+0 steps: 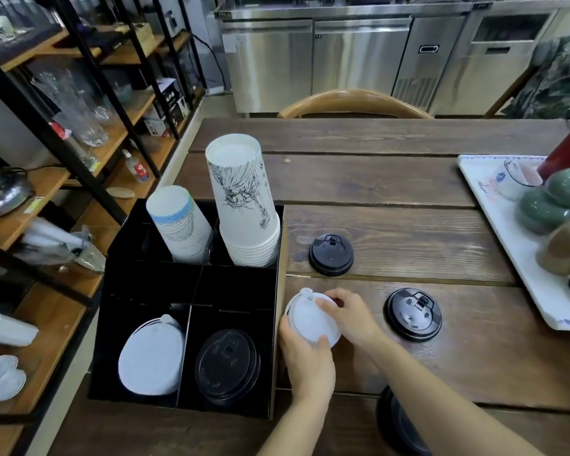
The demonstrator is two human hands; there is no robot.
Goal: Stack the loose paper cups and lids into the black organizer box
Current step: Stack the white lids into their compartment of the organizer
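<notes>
Both hands are on 1 round white plastic lid point(311, 319), which sits on the brown wooden plank table point(408, 179) right beside the tall black organizer box point(191, 284). The left hand point(306, 357) is closed on the near edge of the lid with the thumb on top, and the right hand point(349, 315) pinches the far edge with its fingertips. I think this lid is very light, thin and a bit bendy, so it could slip or pop out if squeezed hard. The rim looks like the best place to hold it, as the hands do now. The box has parts split by black walls. At the back left stands an upside-down white paper cup stack with blue print point(178, 222). At the back right stands a taller upside-down white paper cup stack with a black line drawing point(247, 205). The 2 middle parts look dark, and I cannot tell what is in them. The front left part holds a leaning pile of white lids point(150, 355), so the held lid likely goes there. The front right part holds a pile of black plastic lids point(227, 365). A loose black lid near the box point(330, 255) and a loose black lid beside the right hand point(413, 313) lie flat on the table.
</notes>
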